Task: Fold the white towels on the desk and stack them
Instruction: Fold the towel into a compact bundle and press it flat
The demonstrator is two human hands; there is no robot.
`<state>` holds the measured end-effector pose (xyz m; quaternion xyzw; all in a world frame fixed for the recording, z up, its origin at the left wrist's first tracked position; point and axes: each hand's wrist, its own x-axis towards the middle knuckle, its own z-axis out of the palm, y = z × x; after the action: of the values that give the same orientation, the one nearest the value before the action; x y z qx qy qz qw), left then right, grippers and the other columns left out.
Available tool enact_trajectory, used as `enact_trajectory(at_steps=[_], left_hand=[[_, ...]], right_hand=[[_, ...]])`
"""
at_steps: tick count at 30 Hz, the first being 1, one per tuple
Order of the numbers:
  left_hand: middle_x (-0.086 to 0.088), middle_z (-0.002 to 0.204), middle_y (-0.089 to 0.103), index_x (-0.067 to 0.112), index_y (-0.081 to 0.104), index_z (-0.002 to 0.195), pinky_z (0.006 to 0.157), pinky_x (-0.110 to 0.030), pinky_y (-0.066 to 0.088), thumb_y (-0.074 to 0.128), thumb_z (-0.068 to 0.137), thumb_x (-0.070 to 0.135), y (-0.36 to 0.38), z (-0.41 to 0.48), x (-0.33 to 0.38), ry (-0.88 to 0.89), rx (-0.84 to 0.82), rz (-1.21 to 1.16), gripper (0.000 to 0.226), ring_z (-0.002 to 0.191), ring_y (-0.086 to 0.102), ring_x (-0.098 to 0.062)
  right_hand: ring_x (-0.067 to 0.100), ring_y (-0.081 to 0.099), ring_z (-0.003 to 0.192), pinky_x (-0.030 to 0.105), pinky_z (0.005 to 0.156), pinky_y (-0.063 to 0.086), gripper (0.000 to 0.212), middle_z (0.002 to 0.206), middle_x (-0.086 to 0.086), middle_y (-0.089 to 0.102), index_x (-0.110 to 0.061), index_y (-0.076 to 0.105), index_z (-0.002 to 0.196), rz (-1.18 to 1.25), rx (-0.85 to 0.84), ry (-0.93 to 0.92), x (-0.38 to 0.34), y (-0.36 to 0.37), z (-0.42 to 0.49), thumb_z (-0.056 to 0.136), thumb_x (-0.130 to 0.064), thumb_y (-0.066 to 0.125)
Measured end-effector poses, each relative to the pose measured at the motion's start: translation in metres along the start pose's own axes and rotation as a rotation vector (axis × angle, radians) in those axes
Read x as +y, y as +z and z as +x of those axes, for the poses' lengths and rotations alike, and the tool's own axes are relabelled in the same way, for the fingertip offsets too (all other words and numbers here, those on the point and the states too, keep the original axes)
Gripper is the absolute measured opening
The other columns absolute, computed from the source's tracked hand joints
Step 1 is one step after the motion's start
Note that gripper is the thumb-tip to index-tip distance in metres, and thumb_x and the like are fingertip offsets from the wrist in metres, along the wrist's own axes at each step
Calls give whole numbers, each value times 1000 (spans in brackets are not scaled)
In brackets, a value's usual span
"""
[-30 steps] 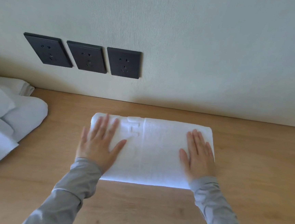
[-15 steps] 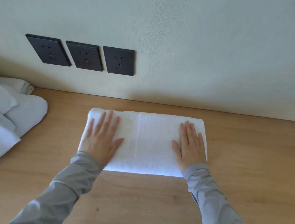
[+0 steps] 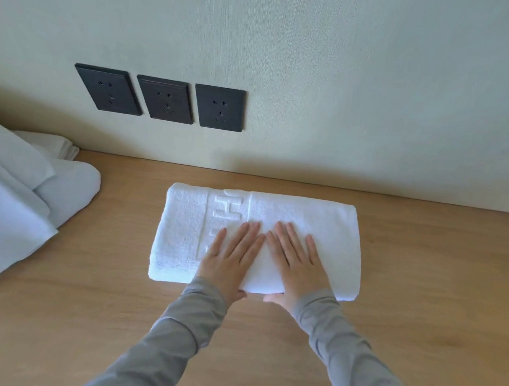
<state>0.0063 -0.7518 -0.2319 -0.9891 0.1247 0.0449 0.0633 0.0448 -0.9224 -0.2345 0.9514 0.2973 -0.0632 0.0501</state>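
Both hands just slid in from the ends of the folded towel (image 3: 312,219) to its middle. Left hand (image 3: 231,260) and right hand (image 3: 299,263) lie flat, fingers (image 3: 287,240) straight, gripping nothing. The towel sits by the worktop (image 3: 428,300) back edge, probably smoothed enough for another fold.

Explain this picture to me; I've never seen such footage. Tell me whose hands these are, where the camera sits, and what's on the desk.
No machine here: a person works bare-handed, and the one camera sits on their head, looking down. The left hand and right hand lie flat, side by side, on a folded white towel on the wooden desk. Fingers are straight, so it is pressed, not gripped. A heap of white towels lies at the left. Three sockets sit on the wall.
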Motion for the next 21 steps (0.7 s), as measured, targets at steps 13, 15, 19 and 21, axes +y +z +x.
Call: enact_trajectory(at_steps=[13, 15, 19, 21], left_hand=[[-4, 157, 13, 25, 7, 151, 113, -43, 20, 75, 63, 58, 12, -81, -58, -970, 198, -1017, 116, 142, 15, -25], [-18, 120, 54, 2, 39, 136, 90, -42, 44, 75, 47, 69, 13, -78, -34, -1317, 76, -1393, 117, 106, 52, -32], [-1, 64, 51, 13, 51, 71, 71, -32, 47, 74, 23, 76, 11, -58, -2, -1367, 5, -2065, 82, 60, 48, -16], [-5, 86, 61, 12, 55, 85, 81, -31, 49, 76, 32, 70, 5, -44, 1, -1344, 37, -2214, 81, 80, 60, -19]], right_hand=[[27, 31, 138, 40, 112, 28, 84, 148, 11, 34, -10, 32, 141, 1113, 372, 858, 33, 23, -86, 72, -25, 79], [31, 41, 131, 45, 106, 37, 73, 141, 16, 42, -5, 36, 135, 1492, 435, 1161, 15, 26, -81, 76, -20, 76], [40, 43, 127, 49, 103, 41, 72, 138, 29, 41, 10, 36, 133, 1917, 399, 1441, -2, 25, -60, 80, -23, 71], [34, 50, 121, 41, 96, 47, 61, 131, 20, 52, -4, 48, 126, 2156, 393, 1444, -6, 17, -47, 76, -29, 74]])
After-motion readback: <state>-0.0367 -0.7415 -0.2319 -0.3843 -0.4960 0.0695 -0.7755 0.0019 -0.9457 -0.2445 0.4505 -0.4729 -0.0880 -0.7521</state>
